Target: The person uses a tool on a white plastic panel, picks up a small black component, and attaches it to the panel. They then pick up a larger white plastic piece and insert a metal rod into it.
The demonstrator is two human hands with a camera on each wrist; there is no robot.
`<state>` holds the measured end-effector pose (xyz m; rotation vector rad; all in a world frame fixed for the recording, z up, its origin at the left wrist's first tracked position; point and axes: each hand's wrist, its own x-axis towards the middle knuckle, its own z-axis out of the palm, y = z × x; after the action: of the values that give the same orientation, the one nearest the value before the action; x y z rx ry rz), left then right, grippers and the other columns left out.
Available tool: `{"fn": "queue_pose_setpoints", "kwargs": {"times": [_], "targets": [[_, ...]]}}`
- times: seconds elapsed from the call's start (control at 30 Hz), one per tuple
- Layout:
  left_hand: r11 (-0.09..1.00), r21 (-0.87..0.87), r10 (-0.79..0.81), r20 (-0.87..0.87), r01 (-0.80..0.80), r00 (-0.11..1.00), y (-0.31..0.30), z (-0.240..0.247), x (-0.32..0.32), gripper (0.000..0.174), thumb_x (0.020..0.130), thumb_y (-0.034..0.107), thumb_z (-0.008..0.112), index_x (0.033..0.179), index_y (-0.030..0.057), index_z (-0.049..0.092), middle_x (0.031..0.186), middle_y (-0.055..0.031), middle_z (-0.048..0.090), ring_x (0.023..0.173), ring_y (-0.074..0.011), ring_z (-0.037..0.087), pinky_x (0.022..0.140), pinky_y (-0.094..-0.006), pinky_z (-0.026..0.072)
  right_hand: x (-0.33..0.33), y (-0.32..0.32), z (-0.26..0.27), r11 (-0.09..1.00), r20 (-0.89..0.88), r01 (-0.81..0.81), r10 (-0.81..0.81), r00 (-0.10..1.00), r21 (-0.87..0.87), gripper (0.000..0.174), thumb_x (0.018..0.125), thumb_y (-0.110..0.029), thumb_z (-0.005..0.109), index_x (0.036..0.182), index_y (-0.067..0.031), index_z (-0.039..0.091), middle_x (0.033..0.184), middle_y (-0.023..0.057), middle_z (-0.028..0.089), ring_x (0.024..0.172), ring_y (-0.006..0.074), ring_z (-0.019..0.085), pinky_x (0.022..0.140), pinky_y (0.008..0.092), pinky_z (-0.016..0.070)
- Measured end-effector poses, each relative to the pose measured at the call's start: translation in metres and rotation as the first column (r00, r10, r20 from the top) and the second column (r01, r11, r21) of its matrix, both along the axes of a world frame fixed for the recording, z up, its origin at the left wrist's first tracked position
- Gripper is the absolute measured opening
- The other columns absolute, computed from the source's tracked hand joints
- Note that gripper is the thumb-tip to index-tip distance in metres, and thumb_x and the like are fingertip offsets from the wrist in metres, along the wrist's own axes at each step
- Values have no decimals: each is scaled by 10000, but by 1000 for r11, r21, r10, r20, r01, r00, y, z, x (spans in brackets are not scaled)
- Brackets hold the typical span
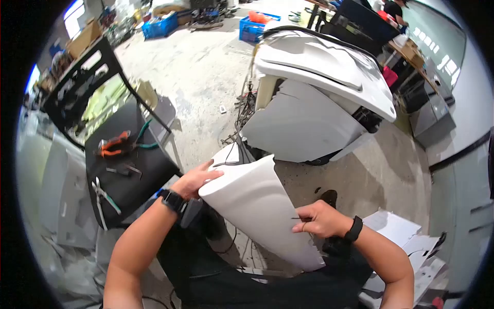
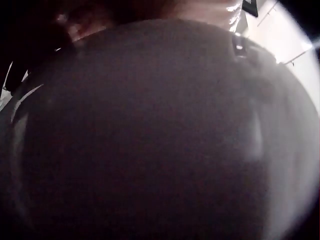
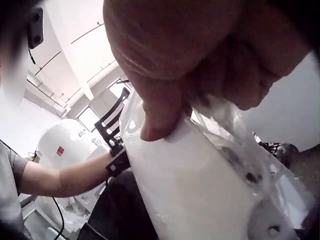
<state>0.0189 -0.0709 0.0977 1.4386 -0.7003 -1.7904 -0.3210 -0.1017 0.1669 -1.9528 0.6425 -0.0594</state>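
A curved white plastic panel [image 1: 252,201] with a jagged lower edge is held slanting above the lap. At its upper left end the left hand [image 1: 195,180] grips the rim. My right hand [image 1: 321,219] pinches the panel's right edge. Seen from the right wrist, the thumb [image 3: 160,120] lies on the white face with the other fingers curled at its edge. The panel's smooth surface [image 2: 160,130] fills most of the left wrist view in shadow and hides the left fingers.
A large white plastic housing [image 1: 309,113] stands on the floor ahead. On the black chair [image 1: 139,175] at left lie orange-handled pliers [image 1: 116,144] and another pair of pliers [image 1: 105,198]. White broken panels [image 1: 391,229] lie at lower right. Blue crates [image 1: 159,27] stand farther back.
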Motion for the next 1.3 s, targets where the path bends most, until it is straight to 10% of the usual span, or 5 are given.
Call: {"fn": "queue_pose_setpoints", "kwargs": {"times": [0.27, 0.73, 1.1, 1.3], "targets": [[991, 6, 131, -99, -131, 986, 8, 37, -17, 888, 803, -12, 637, 1452, 115, 44, 1234, -240, 460, 1047, -254, 546, 849, -351, 475, -34, 34, -56, 986, 23, 74, -72, 997, -151, 291, 777, -347, 669, 873, -74, 629, 668, 155, 601, 596, 354, 567, 531, 379, 460], [958, -243, 164, 25, -153, 986, 40, 66, -47, 1028, 676, -85, 699, 1444, 68, 34, 1305, -166, 427, 1144, -249, 487, 920, -355, 447, -33, 57, -114, 916, 19, -44, 56, 998, -399, 279, 777, -229, 643, 980, -65, 546, 656, 151, 592, 616, 333, 601, 542, 430, 469], [989, -72, 139, 155, -130, 978, 78, 8, -61, 1022, 690, -146, 647, 1443, 76, -7, 1293, -196, 418, 1137, -248, 481, 934, -358, 433, -50, 49, -168, 927, -259, -283, 219, 941, -247, 131, 790, -172, 574, 887, -90, 609, 787, 127, 650, 778, 317, 634, 664, 451, 495], [990, 121, -108, 316, 73, 943, 82, -10, -67, 1053, 745, -52, 674, 1439, 127, -97, 1017, -182, 545, 938, -207, 558, 797, -325, 486, -65, 29, -161, 705, -426, -617, 467, 775, -350, 124, 814, -139, 510, 844, -62, 602, 743, 133, 644, 737, 308, 643, 604, 436, 511]]}}
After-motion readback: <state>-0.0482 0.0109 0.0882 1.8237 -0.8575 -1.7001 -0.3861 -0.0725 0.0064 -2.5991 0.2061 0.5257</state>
